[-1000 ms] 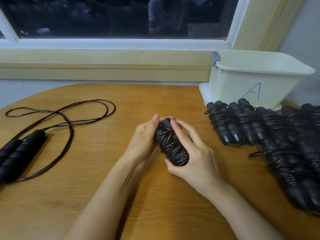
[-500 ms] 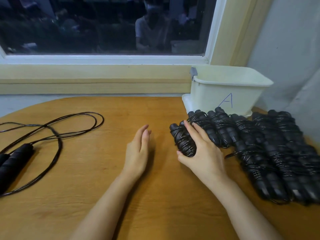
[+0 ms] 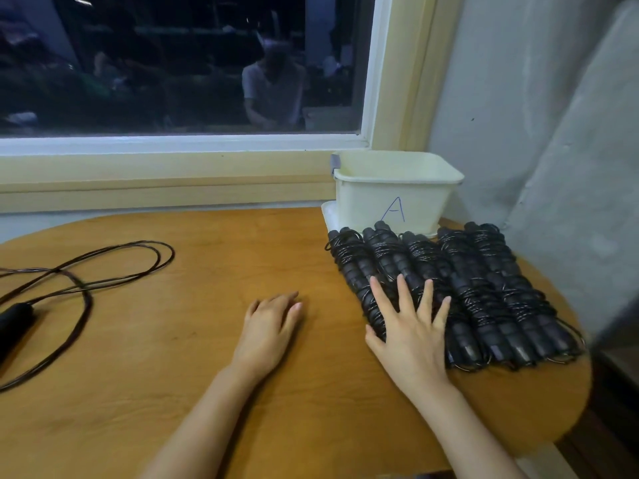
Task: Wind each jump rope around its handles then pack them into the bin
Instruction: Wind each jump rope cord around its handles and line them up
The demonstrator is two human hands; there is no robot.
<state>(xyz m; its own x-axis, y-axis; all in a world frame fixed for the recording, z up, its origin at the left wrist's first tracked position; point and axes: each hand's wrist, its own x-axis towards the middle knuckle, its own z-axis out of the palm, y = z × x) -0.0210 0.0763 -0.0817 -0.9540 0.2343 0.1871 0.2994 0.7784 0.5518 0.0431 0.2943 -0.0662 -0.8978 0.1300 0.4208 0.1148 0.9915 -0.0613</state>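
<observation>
Several black jump ropes, each wound around its handles, lie side by side in a row on the right of the wooden table. My right hand lies flat with spread fingers on the left end of that row. My left hand rests palm down on the bare wood, holding nothing. An unwound rope lies loose at the far left, its black handles at the frame edge. The cream bin marked "A" stands behind the row.
The bin sits on a white lid or tray against the window sill. A grey wall and curtain close in on the right, where the round table edge curves away.
My right hand carried the freshly wound rope to the right and set it at the left end of the row, then flattened over it. My left hand let go and settled on the table.
</observation>
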